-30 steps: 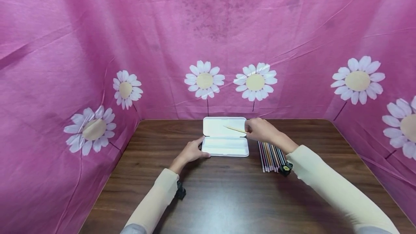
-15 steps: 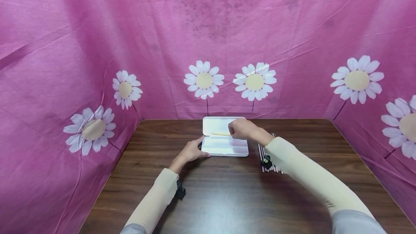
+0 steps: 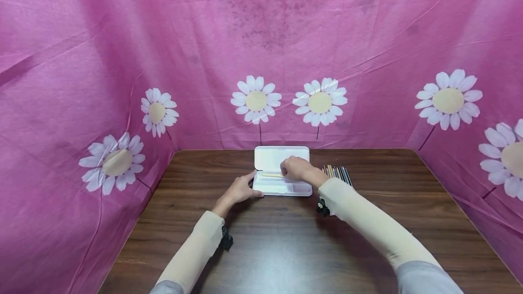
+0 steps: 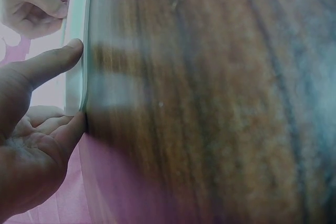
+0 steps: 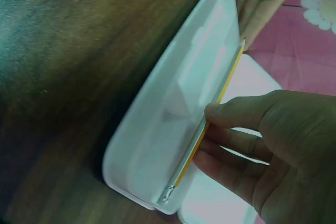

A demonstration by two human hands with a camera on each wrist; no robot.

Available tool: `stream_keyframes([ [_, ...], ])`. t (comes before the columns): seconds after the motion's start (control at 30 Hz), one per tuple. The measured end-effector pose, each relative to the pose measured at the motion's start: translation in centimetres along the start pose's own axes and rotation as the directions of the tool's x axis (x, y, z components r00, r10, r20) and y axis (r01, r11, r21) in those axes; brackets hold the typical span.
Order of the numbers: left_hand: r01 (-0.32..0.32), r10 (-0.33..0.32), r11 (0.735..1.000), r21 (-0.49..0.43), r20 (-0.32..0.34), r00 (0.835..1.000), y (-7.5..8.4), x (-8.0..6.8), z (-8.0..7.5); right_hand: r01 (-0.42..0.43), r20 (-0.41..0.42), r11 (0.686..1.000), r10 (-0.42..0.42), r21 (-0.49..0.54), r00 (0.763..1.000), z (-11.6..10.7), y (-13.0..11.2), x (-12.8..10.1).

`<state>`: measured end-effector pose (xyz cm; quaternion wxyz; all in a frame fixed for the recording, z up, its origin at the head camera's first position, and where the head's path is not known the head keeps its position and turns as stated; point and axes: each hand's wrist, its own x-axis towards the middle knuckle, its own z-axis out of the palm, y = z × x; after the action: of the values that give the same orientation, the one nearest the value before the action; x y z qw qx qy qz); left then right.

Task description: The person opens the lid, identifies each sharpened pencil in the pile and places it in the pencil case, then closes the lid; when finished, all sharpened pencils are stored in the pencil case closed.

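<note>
A white pencil case [image 3: 269, 189] lies open on the table, its lid [image 3: 269, 158] folded back to the rear. My left hand [image 3: 241, 189] holds the case's left end; in the left wrist view the thumb [image 4: 60, 64] presses on the front wall and the fingers lie against the end. Between thumb and fingers my right hand [image 3: 296, 168] pinches a yellow pencil [image 5: 229, 80], held lengthwise over the rear part of the case. The right wrist view shows its sharpened tip toward my left hand and its eraser end near the case's right end. No other pencil shows inside.
Right of the case, a row of several pencils [image 3: 338, 173] lies on the brown wooden table [image 3: 269, 248], partly hidden by my right forearm. A pink cloth [image 3: 204, 58] with white daisies hangs behind the table and at both sides.
My right hand has carried the yellow pencil left and down, from over the lid's right side to the rear part of the case. My left hand has stayed at the case's left end.
</note>
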<state>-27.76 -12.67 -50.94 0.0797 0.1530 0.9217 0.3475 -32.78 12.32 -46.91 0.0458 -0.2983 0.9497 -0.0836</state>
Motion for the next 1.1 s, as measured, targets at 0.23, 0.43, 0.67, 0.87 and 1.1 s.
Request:
stream_keyframes([
  [0.23,0.017,-0.017,1.0,-0.017,0.002,1.0,0.0,0.0,-0.1,0.003,0.024,1.0,-0.003,0.01,1.0,0.9,-0.5,0.0],
  [0.43,0.022,-0.022,1.0,-0.008,-0.004,1.0,0.3,-0.1,-0.1,0.032,0.016,0.999,-0.032,0.006,0.999,1.1,-0.5,-0.1],
  [0.67,0.025,-0.026,1.0,-0.008,-0.008,1.0,0.2,-0.1,0.0,0.049,0.018,0.999,-0.049,0.008,0.999,1.1,-0.4,-0.3],
  [0.87,0.027,-0.027,1.0,0.003,0.005,1.0,0.1,0.1,0.2,0.061,-0.013,0.997,-0.06,0.042,0.998,-0.3,0.1,-1.0],
  [1.1,0.039,-0.039,0.999,0.007,0.01,0.999,0.0,0.1,0.1,0.088,-0.124,0.995,-0.081,0.05,0.989,-3.2,1.7,-3.2],
])
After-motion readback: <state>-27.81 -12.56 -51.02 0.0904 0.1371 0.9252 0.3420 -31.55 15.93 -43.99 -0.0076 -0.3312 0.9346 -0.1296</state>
